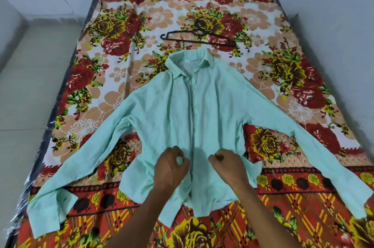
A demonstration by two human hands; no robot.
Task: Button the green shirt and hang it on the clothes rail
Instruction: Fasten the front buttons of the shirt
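The green shirt (212, 118) lay flat, front up, on the flowered bedsheet (125, 49), sleeves spread toward 8 and 4 o'clock. The left hand (172, 166) pinched a fold of cloth beside the button strip; the right hand (226, 163) had its fingers curled on the other front panel. A black hanger (197, 37) lay at 12 o'clock, just beyond the collar.
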